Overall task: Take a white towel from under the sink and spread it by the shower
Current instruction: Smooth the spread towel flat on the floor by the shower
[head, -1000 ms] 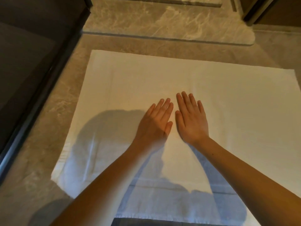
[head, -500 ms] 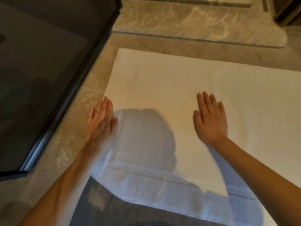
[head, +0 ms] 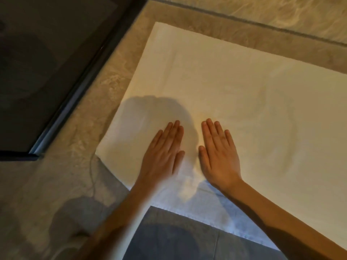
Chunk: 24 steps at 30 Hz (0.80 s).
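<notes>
Both hands flat, fingers spread: left hand, right hand side by side on towel. Long axis runs rightward; right hand nearer unsmoothed span.

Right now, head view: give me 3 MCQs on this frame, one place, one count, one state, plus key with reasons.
1. Where does the white towel lie?
A. on the floor beside the dark shower frame
B. hung over a rail
C. inside a cabinet

2. How many hands rest on the towel?
A. none
B. one
C. two

3. What is the state of the hands?
A. clenched in fists
B. flat, palms down, fingers extended
C. pinching a corner

Key: A, the towel is spread on the tile next to the frame; C, left hand and right hand both lie on it; B, both lie open and grip nothing.
</notes>
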Tool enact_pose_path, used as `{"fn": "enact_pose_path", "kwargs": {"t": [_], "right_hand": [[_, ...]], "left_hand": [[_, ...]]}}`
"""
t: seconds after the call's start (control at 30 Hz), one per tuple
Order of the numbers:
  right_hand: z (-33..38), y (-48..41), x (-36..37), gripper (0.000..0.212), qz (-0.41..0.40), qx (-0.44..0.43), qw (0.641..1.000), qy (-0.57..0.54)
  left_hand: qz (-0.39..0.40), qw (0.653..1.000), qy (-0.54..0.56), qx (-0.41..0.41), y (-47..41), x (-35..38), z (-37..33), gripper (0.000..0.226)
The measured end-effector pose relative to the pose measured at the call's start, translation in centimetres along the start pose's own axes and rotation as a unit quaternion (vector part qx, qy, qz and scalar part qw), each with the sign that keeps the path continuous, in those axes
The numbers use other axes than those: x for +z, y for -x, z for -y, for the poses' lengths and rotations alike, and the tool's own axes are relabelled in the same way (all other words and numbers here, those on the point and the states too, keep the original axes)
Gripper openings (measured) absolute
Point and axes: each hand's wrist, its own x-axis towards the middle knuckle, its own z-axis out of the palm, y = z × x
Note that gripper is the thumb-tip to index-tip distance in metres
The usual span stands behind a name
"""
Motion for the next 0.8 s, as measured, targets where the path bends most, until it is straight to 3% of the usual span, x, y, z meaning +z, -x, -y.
{"fn": "enact_pose_path", "kwargs": {"t": [0.2,0.43,0.53,0.67,0.8], "right_hand": [[-0.3,0.0,0.1,0.06,-0.001,0.004,1.0,0.01],[0.1,0.2,-0.5,0.06,0.003,0.002,1.0,-0.006],[0.3,0.3,-0.8,0.062,0.003,0.003,1.0,-0.017],[2.5,-0.3,-1.5,0.061,0.0,0.006,0.999,-0.05],[10.5,-2.1,-1.0,0.057,-0.012,-0.103,0.989,-0.106]], "left_hand": [[0.004,0.997,-0.016,-0.081,4.3,-1.5,7.5,0.06],[0.011,0.991,-0.034,-0.132,4.3,-3.2,6.6,0.066],[-0.08,0.981,0.032,-0.172,5.5,-5.3,8.0,0.063],[-0.156,0.931,0.164,-0.285,8.0,-6.6,10.6,0.054],[-0.206,0.917,0.172,-0.296,9.7,-5.9,10.2,0.042]]}}
